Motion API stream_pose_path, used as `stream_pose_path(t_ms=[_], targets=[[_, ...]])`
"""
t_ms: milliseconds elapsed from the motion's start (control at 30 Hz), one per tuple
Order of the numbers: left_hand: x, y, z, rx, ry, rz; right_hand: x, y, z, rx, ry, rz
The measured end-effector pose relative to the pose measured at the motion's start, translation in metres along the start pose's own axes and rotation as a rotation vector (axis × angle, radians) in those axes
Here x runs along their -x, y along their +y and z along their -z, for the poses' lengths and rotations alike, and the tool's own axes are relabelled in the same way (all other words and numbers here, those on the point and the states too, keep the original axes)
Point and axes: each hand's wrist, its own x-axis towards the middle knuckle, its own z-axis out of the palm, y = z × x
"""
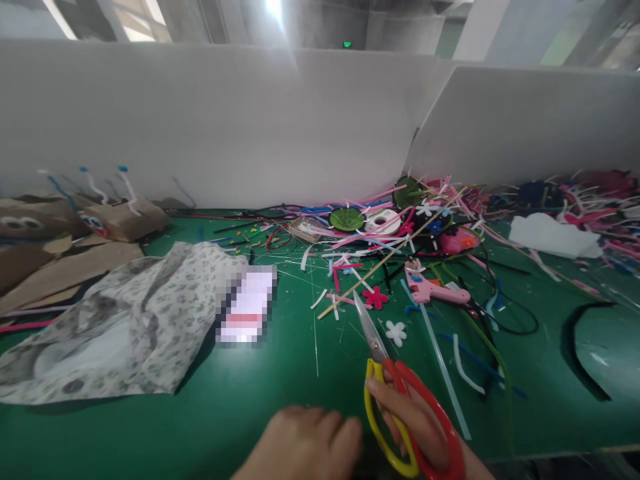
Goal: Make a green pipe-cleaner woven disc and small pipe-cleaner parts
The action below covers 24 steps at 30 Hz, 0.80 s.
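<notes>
Green worktop (200, 440), cluttered; right hand (417, 417) grips the scissors (373, 335) above it, blades near the pink flower cutout (375, 298); a careless push could nick that; left hand (305, 443) blurred, its grip I cannot tell.

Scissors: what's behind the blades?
Past the tip of the scissors lies a thin stick, with a red flower at the right. What the blades and right hand cover can't be seen.

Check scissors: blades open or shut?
Shut, or nearly so: the scissors show their blades lying together above the pivot, tapering to one visible tip.
</notes>
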Motion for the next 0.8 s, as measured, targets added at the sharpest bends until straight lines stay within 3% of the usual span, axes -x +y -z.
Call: stream_pose_path(t_ms=[167,367,500,667,800], targets=[[-0.011,-0.061,0.039,-0.236,-0.162,0.041,0.003,0.002,-0.004,-0.029,0.052,-0.015],[-0.034,-0.101,0.051,-0.381,-0.206,-0.21,-0.002,0.007,-0.003,-0.064,0.041,-0.013],[-0.051,-0.098,0.052,-0.474,-0.19,-0.519,-0.005,0.01,-0.001,-0.065,0.029,-0.011],[-0.067,-0.076,0.046,-0.675,-0.328,-0.863,-0.006,0.01,-0.001,-0.05,0.023,0.04],[-0.073,-0.064,0.042,-0.793,-0.431,-1.006,-0.007,0.01,-0.001,-0.064,0.024,0.028]])
